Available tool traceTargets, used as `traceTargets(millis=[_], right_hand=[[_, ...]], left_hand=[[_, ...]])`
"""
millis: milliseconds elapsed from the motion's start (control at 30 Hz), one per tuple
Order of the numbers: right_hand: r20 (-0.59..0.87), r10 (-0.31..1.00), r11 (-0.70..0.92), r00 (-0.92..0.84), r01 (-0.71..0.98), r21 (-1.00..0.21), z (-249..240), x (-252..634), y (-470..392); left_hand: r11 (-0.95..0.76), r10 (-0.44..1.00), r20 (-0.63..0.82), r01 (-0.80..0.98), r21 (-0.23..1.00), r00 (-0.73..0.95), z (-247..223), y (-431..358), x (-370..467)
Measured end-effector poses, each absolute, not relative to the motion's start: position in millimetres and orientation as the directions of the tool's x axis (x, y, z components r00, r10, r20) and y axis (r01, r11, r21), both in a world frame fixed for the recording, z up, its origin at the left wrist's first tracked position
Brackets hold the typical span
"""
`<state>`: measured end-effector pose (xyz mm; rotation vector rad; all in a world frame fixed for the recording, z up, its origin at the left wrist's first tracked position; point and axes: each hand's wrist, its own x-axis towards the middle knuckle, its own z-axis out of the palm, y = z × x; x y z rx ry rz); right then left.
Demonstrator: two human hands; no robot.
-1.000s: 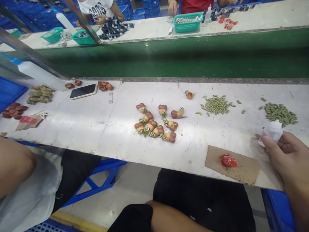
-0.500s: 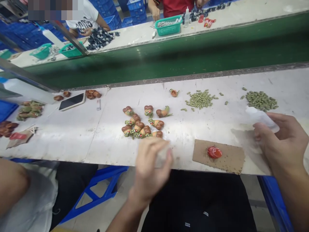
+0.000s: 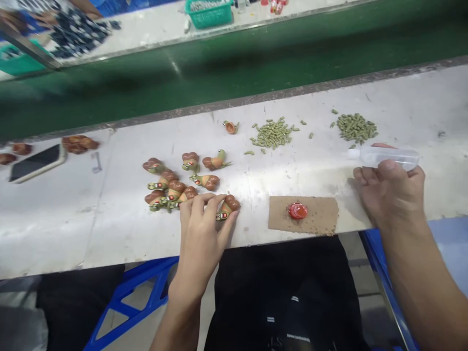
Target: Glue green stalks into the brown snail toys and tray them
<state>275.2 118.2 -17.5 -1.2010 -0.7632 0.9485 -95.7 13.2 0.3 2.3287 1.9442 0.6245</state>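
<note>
My left hand (image 3: 203,224) has its fingers closed round a small brown and green figurine (image 3: 229,204) near the table's front edge. Several similar figurines (image 3: 175,189) lie in a group just left of it and beyond it. Over the right part of the table, my right hand (image 3: 395,190) holds a translucent white bottle (image 3: 389,157), its nozzle pointing left. Between the hands lies a brown cardboard piece (image 3: 321,214) with a red glossy blob (image 3: 298,210) on it. Two piles of small green pieces, a left one (image 3: 272,134) and a right one (image 3: 356,127), lie farther back.
A hollow orange-brown piece (image 3: 230,127) lies behind the figurines. At the left are a phone (image 3: 36,163), brown pieces (image 3: 78,144) and a small clear item (image 3: 96,162). Beyond the green divider (image 3: 256,63), another table holds a teal basket (image 3: 210,14) and dark patterned items (image 3: 78,34).
My left hand has closed on a figurine at the group's right side and shifted it slightly right. The bottle in my right hand now lies nearly level. The camera view has tilted down and turned right.
</note>
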Motion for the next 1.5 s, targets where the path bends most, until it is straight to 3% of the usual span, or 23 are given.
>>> traceTargets(millis=[67, 167, 267, 467, 800, 967, 1167, 1500], right_hand=[[-0.036, 0.916, 0.061, 0.399, -0.229, -0.972, -17.2, 269.8, 110.4], [-0.071, 0.924, 0.021, 0.375, -0.237, -0.971, -15.3, 258.0, 92.6], [-0.076, 0.937, -0.001, 0.342, -0.216, -0.976, -11.3, 247.5, 74.7], [-0.048, 0.951, 0.015, 0.306, -0.202, -0.979, -10.3, 235.3, 60.3], [-0.033, 0.957, 0.015, 0.288, -0.162, -0.987, -19.2, 232.7, 71.0], [0.042, 0.963, 0.074, 0.265, -0.112, -0.991, -22.2, 234.4, 69.2], [0.084, 0.968, 0.092, 0.238, -0.022, -0.996, -22.3, 237.1, 52.9], [0.086, 0.983, 0.087, 0.162, 0.004, -0.996, -18.7, 246.3, 103.3]], left_hand=[[-0.194, 0.968, 0.237, 0.853, 0.485, 0.086, -2.3, 10.6, -84.9], [-0.132, 0.982, 0.185, 0.569, 0.811, -0.036, -5.4, 6.2, -62.7], [-0.078, 0.982, 0.127, 0.315, 0.946, -0.138, -5.9, 10.1, -38.0], [-0.021, 0.996, 0.042, 0.273, 0.962, -0.073, -7.6, 29.1, -13.1], [-0.373, 0.928, 0.292, 0.570, 0.732, 0.232, -17.2, 19.0, -18.6], [-0.370, 0.928, 0.297, 0.643, 0.671, 0.224, -22.3, 20.1, -14.4], [-0.344, 0.937, 0.295, 0.630, 0.697, 0.186, -21.5, 21.8, -11.8], [-0.190, 0.980, 0.198, 0.401, 0.896, 0.022, -26.1, 17.4, -20.4]])
